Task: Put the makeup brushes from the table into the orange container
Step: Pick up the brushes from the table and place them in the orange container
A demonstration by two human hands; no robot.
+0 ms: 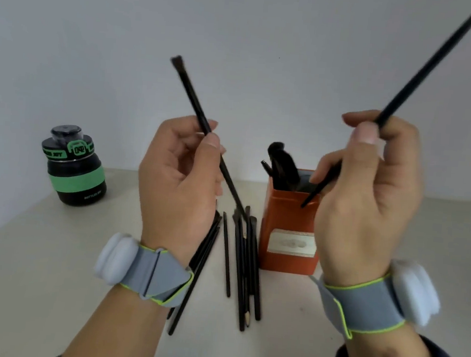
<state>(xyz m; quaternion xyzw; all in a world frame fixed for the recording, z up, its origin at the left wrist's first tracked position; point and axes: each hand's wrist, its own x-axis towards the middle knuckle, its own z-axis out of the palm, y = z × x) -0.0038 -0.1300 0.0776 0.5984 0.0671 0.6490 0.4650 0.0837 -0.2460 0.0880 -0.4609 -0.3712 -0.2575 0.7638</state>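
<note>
- Head view, looking down at two raised hands above a table. The left hand (180,173), at about 9 o'clock from centre, pinches a thin black makeup brush (200,112) between thumb and fingers near mid-handle; its small dark bristle tip points up toward 11 o'clock, its tail slants down toward 5 o'clock.
- The right hand (366,195), at about 3 o'clock, has its fingers curled round a second long black brush (426,69). The upper end runs off toward 1 o'clock; the lower end pokes out below the fingers, at the mouth of the orange container (289,228).
- The orange container stands upright between the hands, just right of centre, with a pale label on its front and several brush heads (281,165) already sticking out of the top.
- A loose bundle of brushes on the table (242,264) lies at 6 o'clock, just left of the container, partly hidden under the left wrist.
- Handling, as a judgement: these brushes look light, stiff and smooth, so a fingertip pinch near the middle should do; the bristles look soft, so better left untouched.
- Both wrists wear grey straps with white sensor pods (116,256).
- The pale table (49,276) meets a plain light wall (242,22). A black and green bottle (73,167) stands at 9 o'clock, well apart.
</note>
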